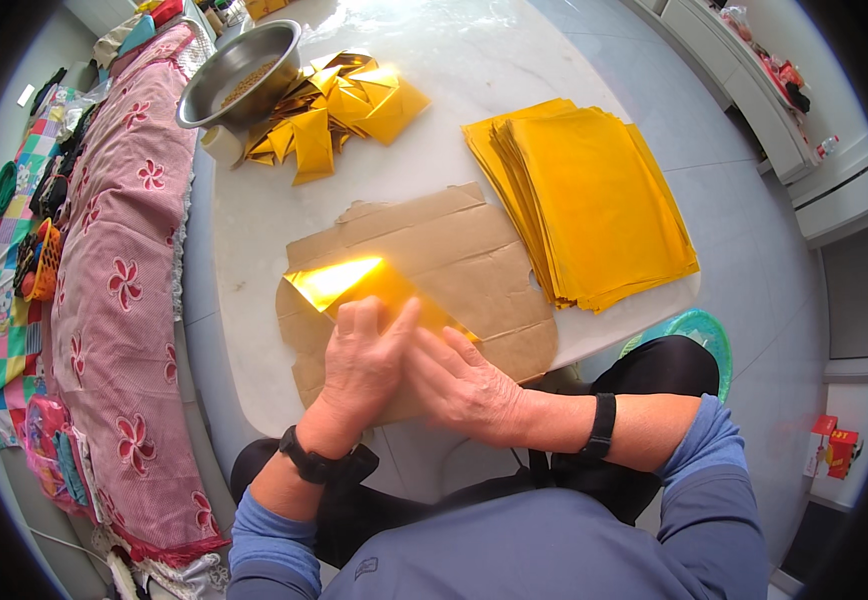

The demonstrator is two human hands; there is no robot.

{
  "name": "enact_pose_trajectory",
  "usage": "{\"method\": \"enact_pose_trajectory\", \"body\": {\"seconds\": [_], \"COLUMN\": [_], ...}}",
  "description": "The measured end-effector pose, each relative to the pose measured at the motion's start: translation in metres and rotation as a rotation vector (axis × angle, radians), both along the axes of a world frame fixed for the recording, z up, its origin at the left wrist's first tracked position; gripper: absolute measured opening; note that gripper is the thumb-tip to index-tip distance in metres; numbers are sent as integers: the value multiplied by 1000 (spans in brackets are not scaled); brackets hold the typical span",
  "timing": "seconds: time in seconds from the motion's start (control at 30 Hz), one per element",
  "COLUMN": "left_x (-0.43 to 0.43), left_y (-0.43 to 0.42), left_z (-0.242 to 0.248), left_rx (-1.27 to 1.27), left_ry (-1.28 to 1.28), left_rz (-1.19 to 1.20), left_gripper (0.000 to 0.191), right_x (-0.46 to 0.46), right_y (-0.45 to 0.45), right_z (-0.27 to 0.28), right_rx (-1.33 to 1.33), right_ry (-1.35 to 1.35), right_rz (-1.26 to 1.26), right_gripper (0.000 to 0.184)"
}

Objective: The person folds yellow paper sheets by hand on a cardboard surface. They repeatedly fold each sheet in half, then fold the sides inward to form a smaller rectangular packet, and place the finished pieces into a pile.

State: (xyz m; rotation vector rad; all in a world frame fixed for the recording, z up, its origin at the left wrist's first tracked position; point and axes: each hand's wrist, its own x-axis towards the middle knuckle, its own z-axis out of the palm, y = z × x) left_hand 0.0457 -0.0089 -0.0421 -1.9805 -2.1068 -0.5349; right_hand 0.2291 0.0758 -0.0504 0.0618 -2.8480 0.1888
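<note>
A sheet of gold foil paper [374,281], folded to a slanting edge, lies on a flattened piece of brown cardboard [471,255] before me. My left hand [365,349] bears down on its near side, fingers curled and index finger stretched out. Beside it, my right hand [464,382] lies with fingers extended over the paper's near right part, its fingertips meeting the left hand. Both hands cover the sheet's lower part, so the fingertips' hold on it is partly hidden. To the right, a thick stack of flat gold foil sheets [599,202] rests on the table.
On the pale table [246,360], folded gold foil pieces [344,101] are heaped near a steel bowl [276,82] holding small grains and a small whitish cup [221,145]. A sofa with a pink flowered cover [126,225] runs along the left. A teal basin [711,337] sits by my right knee.
</note>
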Motion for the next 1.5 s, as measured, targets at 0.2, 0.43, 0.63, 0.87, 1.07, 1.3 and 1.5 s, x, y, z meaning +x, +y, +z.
{"method": "enact_pose_trajectory", "body": {"seconds": [0.2,0.43,0.63,0.87,1.07,1.3,1.5], "left_x": [0,0,-2,-3,-4,-4,-4], "left_y": [1,1,0,0,-1,0,-1], "left_z": [3,4,0,0,-6,-6,-4], "left_rx": [-28,-38,-39,-41,-28,-9,14], "left_ry": [-10,-16,-2,-9,5,-6,-24], "left_rz": [1,6,8,-3,15,8,-8], "left_gripper": [45,45,46,47,45,45,43], "right_x": [2,16,32,35,14,-3,-5], "right_y": [0,-1,3,13,21,24,25], "right_z": [2,6,8,8,19,18,16], "right_rx": [15,-27,-116,-195,-191,-181,-150], "right_ry": [2,-74,-98,8,66,-42,-95], "right_rz": [-7,-11,-12,-62,-92,-97,-103], "right_gripper": [78,81,86,86,90,95,97]}}
